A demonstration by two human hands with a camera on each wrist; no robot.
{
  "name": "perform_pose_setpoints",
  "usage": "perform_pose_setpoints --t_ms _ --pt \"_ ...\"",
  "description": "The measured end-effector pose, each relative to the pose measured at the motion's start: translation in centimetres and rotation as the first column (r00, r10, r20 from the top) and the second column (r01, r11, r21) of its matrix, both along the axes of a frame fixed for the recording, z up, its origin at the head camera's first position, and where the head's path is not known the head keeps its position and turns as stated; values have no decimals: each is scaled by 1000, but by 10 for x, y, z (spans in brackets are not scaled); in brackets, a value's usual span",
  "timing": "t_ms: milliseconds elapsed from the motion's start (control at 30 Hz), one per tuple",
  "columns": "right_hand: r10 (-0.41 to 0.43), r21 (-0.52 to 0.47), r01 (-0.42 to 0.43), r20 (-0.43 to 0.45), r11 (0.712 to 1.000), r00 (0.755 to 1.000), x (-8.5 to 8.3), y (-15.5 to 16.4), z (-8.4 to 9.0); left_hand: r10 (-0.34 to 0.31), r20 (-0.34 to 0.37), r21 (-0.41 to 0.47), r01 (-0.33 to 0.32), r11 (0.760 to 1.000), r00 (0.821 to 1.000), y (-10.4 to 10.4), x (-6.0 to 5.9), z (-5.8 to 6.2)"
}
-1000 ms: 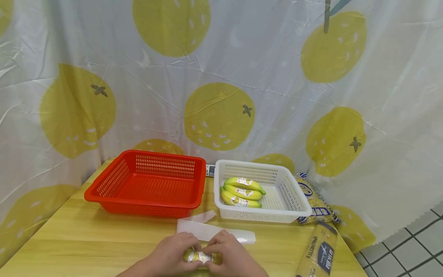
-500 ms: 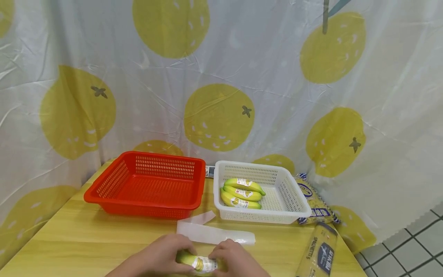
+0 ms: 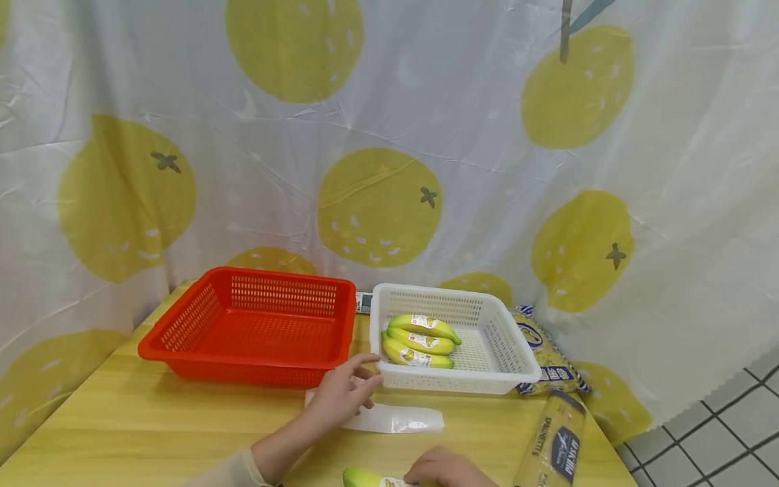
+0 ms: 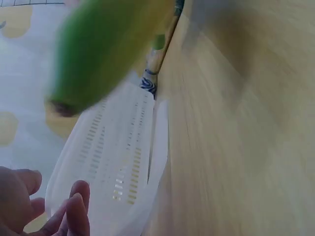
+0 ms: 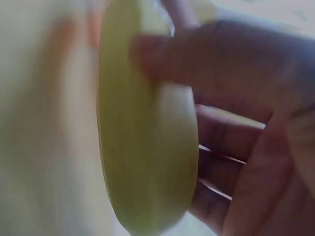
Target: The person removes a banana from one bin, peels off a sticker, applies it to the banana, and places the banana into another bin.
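At the far left of the light wooden surface (image 3: pixel 140 426), a red perforated plastic basket (image 3: pixel 252 327) is seen standing near the white curtain printed with yellow fruit (image 3: pixel 377 149). Just to its right, the left hand (image 3: pixel 342 394) is stretched forward with its fingers straight and spread, nothing being held; its fingertips are placed at the front left corner of the white perforated plastic basket (image 3: pixel 453 338), though actual contact cannot be made out. Under and just right of this hand, a flat clear plastic bag (image 3: pixel 395 419) is laid on the surface. In the left wrist view the fingers (image 4: pixel 74 206) are seen beside the white basket wall (image 4: pixel 113 162).

Inside the white basket, three yellow-green bananas with printed labels (image 3: pixel 420 340) are stacked against its left wall. Between the two baskets, at the back, a small dark-and-white object (image 3: pixel 363 302) is partly shown and cannot be identified.

At the bottom edge of the head view, a fourth yellow-green labelled banana (image 3: pixel 368 479) is held low over the surface by the right hand (image 3: pixel 450 469), whose fingers are curled round it; the grip is confirmed in the right wrist view (image 5: pixel 147 142), although blurred.

Further right, a long clear packet of spaghetti with a dark blue label (image 3: pixel 550 439) is laid at the surface's edge, and a yellow-and-blue printed bag (image 3: pixel 548 358) is leaned just behind the white basket.
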State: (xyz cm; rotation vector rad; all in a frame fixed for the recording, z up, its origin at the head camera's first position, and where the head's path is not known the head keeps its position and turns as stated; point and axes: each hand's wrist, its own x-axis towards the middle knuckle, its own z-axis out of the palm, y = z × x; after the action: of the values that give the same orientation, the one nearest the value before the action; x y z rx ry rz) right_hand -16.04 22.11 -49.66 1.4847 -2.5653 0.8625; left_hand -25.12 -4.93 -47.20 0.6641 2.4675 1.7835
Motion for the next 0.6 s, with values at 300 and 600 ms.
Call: perform_pose_setpoints --t_ms 300,600 --pt "-366 -195 338 -133 921 921 -8 34 90 204 32 216 -206 954 978 30 -7 -21" --pt "-469 151 482 -112 863 876 -104 39 113 266 -43 272 -245 931 963 33 -11 -30"
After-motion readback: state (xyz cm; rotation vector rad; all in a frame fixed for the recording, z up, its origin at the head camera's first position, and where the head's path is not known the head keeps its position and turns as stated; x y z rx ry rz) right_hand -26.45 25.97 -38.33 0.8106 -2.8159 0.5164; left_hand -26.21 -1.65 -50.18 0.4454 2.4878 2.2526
